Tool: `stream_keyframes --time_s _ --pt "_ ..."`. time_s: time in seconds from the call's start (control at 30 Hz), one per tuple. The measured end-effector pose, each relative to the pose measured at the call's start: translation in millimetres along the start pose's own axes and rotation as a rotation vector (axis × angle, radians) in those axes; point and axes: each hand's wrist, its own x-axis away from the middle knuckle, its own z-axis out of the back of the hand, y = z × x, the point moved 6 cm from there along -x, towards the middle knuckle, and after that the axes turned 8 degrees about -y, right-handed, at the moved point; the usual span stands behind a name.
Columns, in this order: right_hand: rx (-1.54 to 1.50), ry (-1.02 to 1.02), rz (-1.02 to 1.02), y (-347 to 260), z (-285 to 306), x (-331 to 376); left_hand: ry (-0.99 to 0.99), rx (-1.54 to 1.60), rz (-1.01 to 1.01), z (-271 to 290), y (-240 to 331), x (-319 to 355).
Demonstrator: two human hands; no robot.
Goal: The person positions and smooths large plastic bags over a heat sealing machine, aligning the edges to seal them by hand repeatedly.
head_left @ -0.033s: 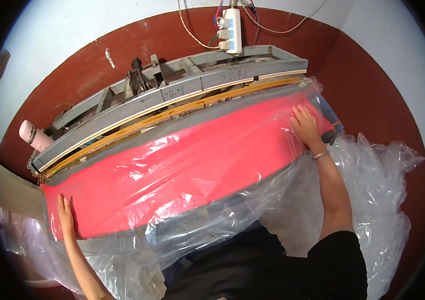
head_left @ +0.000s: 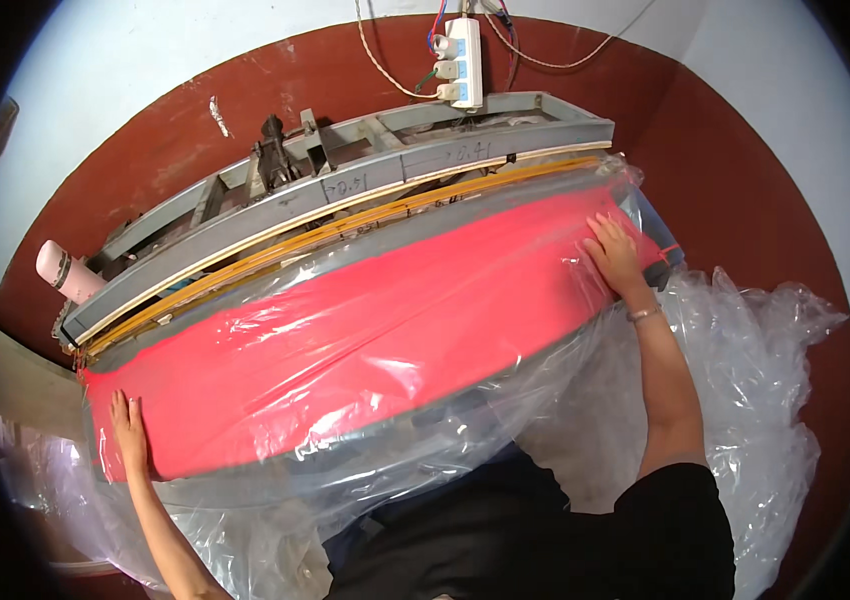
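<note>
Left hand (head_left: 129, 430): flat on the near-left end of the red sheet (head_left: 395, 330), fingers straight and close together, pointing to the far side. Right hand (head_left: 615, 255): flat near the far-right end, fingers slightly spread, bracelet (head_left: 643, 313) on that wrist. Neither hand is gripping anything I can see.

Red sheet runs left to right in front of me, right end farther away. Clear plastic film (head_left: 385, 475) lies over it, shiny and creased, and hangs loose off the near edge. Grey table (head_left: 500, 203) shows along the far edge. Past that: yellow strips (head_left: 540, 174), then a grey metal frame (head_left: 365, 168). Pink bottle (head_left: 68, 270) at the frame's left end. White power strip (head_left: 464, 62) with plugs in it, far side. Big plastic heap (head_left: 745, 400) on the right, beside my right forearm.
</note>
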Motion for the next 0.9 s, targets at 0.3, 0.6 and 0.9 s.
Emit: stream_keyframes --time_s 0.3,0.6,0.9 --pt "0.000 -0.253 -0.270 39 31 22 0.047 -0.342 -0.041 40 -65 -6" --pt "-0.026 -0.473 -0.258 38 -37 -17 0.020 -0.290 0.151 65 -99 -2" --pt "-0.834 -0.224 -0.165 -16 13 -91 0.240 0.174 -0.060 72 -44 209"
